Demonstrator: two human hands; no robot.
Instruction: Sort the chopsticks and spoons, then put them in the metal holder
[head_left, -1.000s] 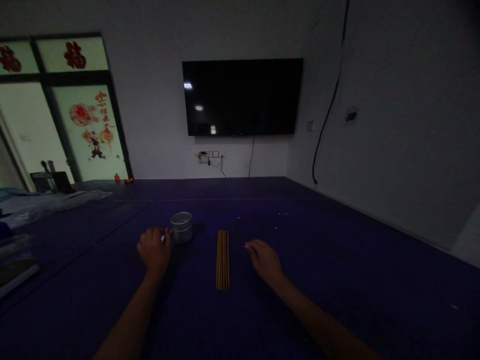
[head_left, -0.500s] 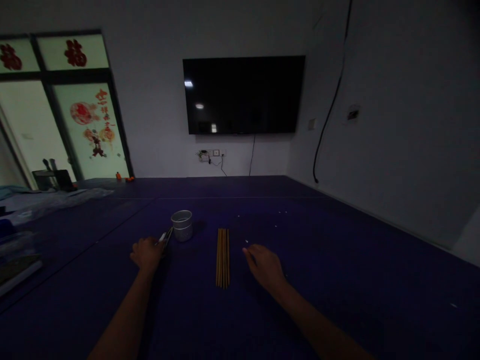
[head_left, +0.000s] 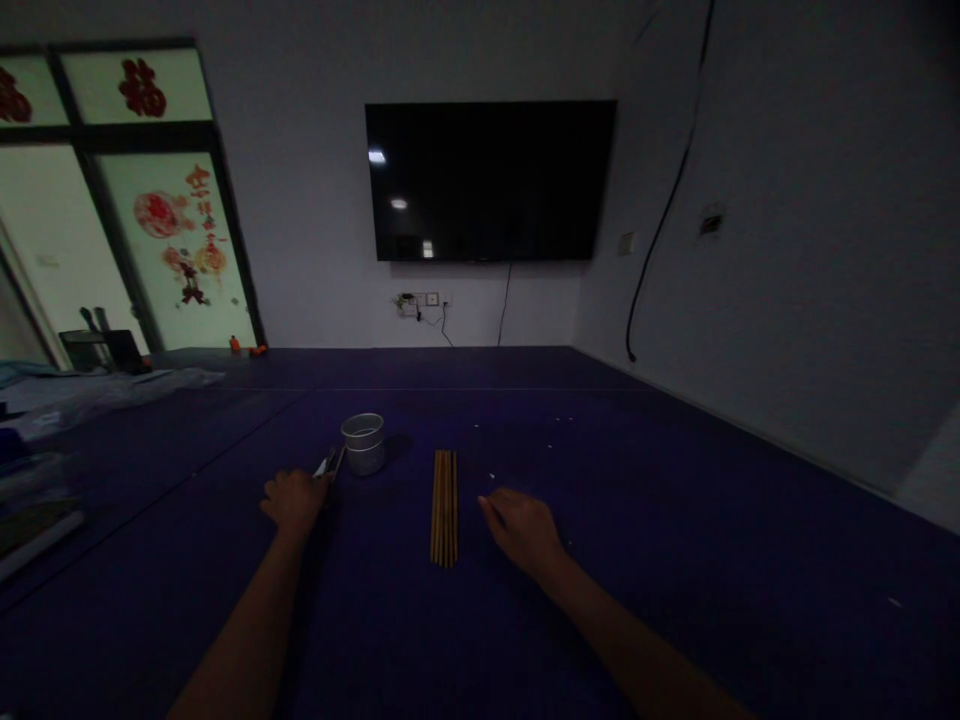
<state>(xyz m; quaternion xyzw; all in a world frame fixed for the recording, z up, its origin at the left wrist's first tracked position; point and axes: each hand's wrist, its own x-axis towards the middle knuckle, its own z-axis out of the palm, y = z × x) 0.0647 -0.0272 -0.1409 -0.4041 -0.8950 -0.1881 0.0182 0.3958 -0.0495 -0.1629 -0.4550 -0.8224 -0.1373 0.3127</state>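
On the left, my left hand (head_left: pixel 295 500) is closed over several slim, shiny metal-looking pieces (head_left: pixel 330 464); their kind is too dark to make out. Just right of them a silver metal cup (head_left: pixel 364 446) stands upright. A bundle of brown wooden chopsticks (head_left: pixel 444 510) lies side by side in the middle, pointing away from me. To the right of the chopsticks is my right hand (head_left: pixel 523 527), its thumb and fingers drawn together low over the purple table surface (head_left: pixel 420 640). What the fingertips hold, if anything, is hidden. Near them lies a tiny white scrap (head_left: pixel 492 476).
More small white scraps (head_left: pixel 550 446) dot the surface to the right. At the left edge sit clear plastic wrapping (head_left: pixel 127 392) and a tray-like item (head_left: pixel 41 545). A television (head_left: pixel 491 182) hangs on the far wall, and a black cable (head_left: pixel 660 240) runs down the right wall.
My right hand has shifted slightly left, toward the chopsticks. The whole view has tilted a little. My left hand, the cup and the chopsticks keep their places.
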